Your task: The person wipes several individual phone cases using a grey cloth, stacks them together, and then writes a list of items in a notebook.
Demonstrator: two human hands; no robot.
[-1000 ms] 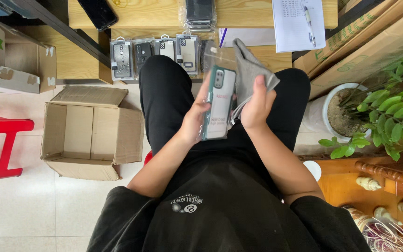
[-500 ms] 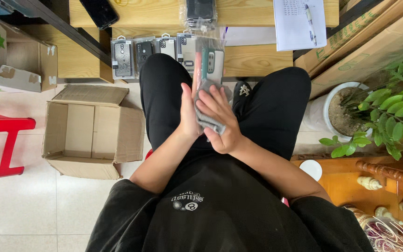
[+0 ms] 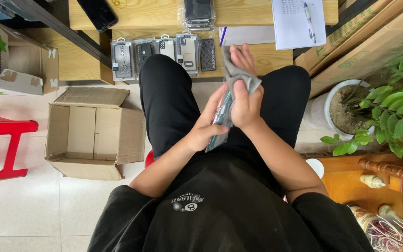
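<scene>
I sit looking down at my lap in black clothes. My left hand (image 3: 207, 125) grips a packaged phone case (image 3: 218, 128) in a clear sleeve, turned nearly edge-on over my thighs. My right hand (image 3: 243, 95) presses a grey cloth (image 3: 237, 74) against the upper part of that package, fingers stretched forward. On the wooden bench beyond my knees, several packaged phone cases (image 3: 164, 53) lie in a row.
An open empty cardboard box (image 3: 94, 133) stands on the tiled floor at my left, beside a red stool (image 3: 5, 144). Farther on the bench lie a dark phone (image 3: 98, 14), a stack of bagged cases (image 3: 198, 11) and a notepad with pen (image 3: 299, 21). A potted plant (image 3: 378, 109) stands at right.
The package has turned from facing me to almost edge-on. My right hand took up the grey cloth again and now holds it against the package, higher and farther forward.
</scene>
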